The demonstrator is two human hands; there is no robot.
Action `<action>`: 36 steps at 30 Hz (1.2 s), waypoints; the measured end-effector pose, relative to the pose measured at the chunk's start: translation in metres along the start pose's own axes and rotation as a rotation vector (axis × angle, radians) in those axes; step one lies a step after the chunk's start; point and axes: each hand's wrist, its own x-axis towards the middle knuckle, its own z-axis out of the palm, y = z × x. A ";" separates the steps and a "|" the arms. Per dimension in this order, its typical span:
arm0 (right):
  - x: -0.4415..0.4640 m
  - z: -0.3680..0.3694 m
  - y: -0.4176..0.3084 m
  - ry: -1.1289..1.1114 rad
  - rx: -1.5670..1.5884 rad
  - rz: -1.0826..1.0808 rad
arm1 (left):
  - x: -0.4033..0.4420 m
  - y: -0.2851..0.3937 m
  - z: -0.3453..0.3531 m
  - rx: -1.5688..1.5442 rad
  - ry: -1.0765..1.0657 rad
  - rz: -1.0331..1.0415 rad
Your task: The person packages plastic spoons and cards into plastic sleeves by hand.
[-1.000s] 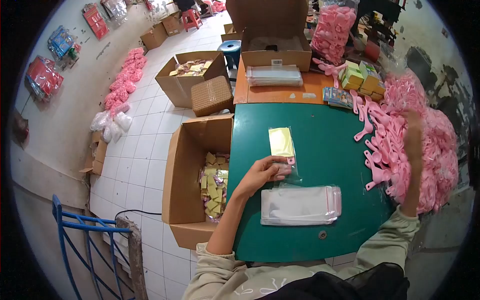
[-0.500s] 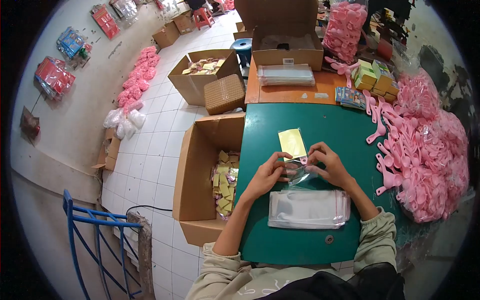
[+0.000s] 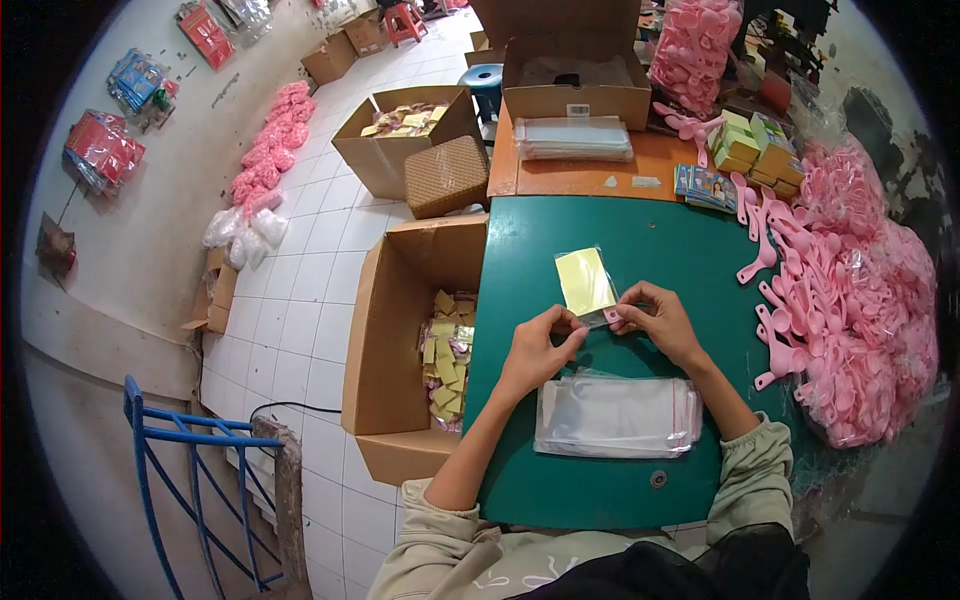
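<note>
A clear bag with a yellow card [image 3: 586,280] in it lies on the green table [image 3: 560,222]. The end of a pink handle [image 3: 612,314] shows at the bag's lower right corner. My left hand [image 3: 543,345] is closed at the bag's lower left edge, thumb and finger together. My right hand [image 3: 655,318] pinches the lower right corner, by the pink handle. Just below both hands lies a stack of clear plastic bags [image 3: 615,416].
Pink spoons [image 3: 785,290] and bagged pink pieces [image 3: 865,350] pile up on the right. An open carton [image 3: 372,345] of yellow-card packets stands at the table's left side. Small boxes [image 3: 752,148] and another carton [image 3: 575,100] sit behind, on the orange table [image 3: 560,180].
My right hand has come from the pink pile at the right to the bag. The bag's lower end, loose and spread out before, now looks drawn up short between my hands.
</note>
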 end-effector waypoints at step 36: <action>-0.024 -0.162 -0.020 0.294 -1.554 -0.229 | -0.027 0.028 -0.033 0.606 0.218 0.385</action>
